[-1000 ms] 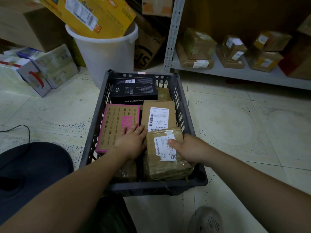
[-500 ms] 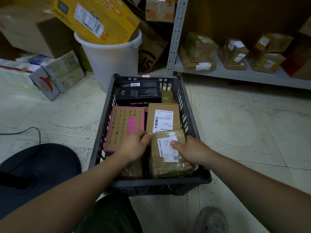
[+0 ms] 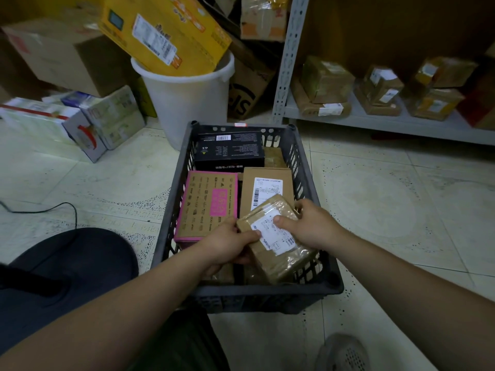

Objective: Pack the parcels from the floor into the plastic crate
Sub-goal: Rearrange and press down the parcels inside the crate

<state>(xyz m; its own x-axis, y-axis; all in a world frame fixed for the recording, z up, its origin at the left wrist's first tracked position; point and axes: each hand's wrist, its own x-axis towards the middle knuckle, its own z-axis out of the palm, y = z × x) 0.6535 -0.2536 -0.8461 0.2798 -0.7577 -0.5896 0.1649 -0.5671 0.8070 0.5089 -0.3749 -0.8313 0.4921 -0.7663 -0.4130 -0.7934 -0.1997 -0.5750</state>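
A dark plastic crate (image 3: 270,291) stands on the tiled floor in front of me. Inside lie a black box (image 3: 227,151), a pink-edged cardboard box (image 3: 207,202) and a brown box with a white label (image 3: 267,183). At the crate's near right a taped brown parcel (image 3: 281,253) with a white label is tilted and lifted above the others. My left hand (image 3: 226,243) grips its left edge, thumb on the label. My right hand (image 3: 310,223) grips its far right side, thumb on top.
A white bucket (image 3: 184,103) holding a yellow box (image 3: 166,30) stands behind the crate. Cardboard boxes and white cartons (image 3: 80,121) lie at the left. A metal shelf (image 3: 388,124) with wrapped parcels runs along the right. A black cable (image 3: 61,207) crosses the floor.
The taped parcel has been lifted and turned askew by both hands; earlier it lay flat in the crate's near right corner. My left hand moved from the pink box onto the parcel.
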